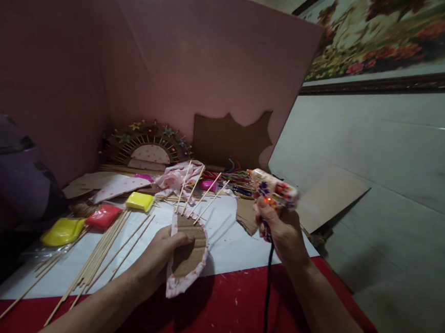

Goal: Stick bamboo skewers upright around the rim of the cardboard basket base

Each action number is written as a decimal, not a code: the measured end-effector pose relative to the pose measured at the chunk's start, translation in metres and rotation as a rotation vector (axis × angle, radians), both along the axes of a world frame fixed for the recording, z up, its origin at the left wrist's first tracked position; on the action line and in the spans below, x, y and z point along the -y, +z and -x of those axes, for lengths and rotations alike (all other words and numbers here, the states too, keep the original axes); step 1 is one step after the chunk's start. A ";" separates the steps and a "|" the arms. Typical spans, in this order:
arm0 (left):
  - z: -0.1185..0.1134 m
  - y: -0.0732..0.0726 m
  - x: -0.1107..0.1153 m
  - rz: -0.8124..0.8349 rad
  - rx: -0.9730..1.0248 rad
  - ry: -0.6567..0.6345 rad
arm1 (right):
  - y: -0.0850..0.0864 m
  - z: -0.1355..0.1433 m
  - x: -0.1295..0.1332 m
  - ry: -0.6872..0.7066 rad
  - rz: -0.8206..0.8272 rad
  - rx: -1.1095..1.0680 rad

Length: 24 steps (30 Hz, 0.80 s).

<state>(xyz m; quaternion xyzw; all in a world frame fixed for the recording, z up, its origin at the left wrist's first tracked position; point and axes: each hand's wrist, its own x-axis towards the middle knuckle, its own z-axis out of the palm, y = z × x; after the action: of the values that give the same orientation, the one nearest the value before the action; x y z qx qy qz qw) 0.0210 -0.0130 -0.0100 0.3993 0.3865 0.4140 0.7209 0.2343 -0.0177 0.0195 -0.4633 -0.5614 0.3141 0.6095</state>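
My left hand (163, 257) is closed on a half-round cardboard piece (187, 251), its thumb on the bare brown face. Pink dotted fabric wraps the rim of the piece, and several thin wooden sticks (206, 198) stand out from its upper edge. My right hand (277, 224) grips the handle of a flower-patterned glue gun (273, 187), whose small red light is lit and whose nozzle points left. The gun is to the right of the sticks, apart from them. A black cord hangs below it.
Loose wooden sticks (102, 249), yellow packets (140, 201) and a red packet (103, 216) lie left on white paper (221, 248) over red cloth (234, 306). Behind are crumpled fabric (179, 178), a decorated cardboard half-circle (150, 153) and cut cardboard (230, 141). A purple object (17, 171) stands far left.
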 end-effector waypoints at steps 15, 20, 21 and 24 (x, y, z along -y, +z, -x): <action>0.002 0.006 0.019 -0.093 0.056 -0.324 | -0.025 -0.021 -0.027 -0.391 0.386 1.404; 0.007 0.014 0.029 -0.128 0.145 -0.500 | -0.011 0.032 -0.038 -0.094 -0.261 1.482; 0.009 0.016 0.030 -0.129 0.152 -0.531 | -0.012 0.049 -0.044 0.110 -0.375 1.501; 0.015 0.023 0.033 -0.149 0.143 -0.613 | -0.019 0.105 -0.060 0.531 -0.625 1.497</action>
<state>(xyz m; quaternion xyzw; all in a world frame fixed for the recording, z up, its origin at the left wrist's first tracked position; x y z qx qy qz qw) 0.0062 -0.0455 0.0131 0.5187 0.1654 0.2318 0.8061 0.1294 0.0424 0.0010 -0.2123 -0.9672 -0.1116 0.0840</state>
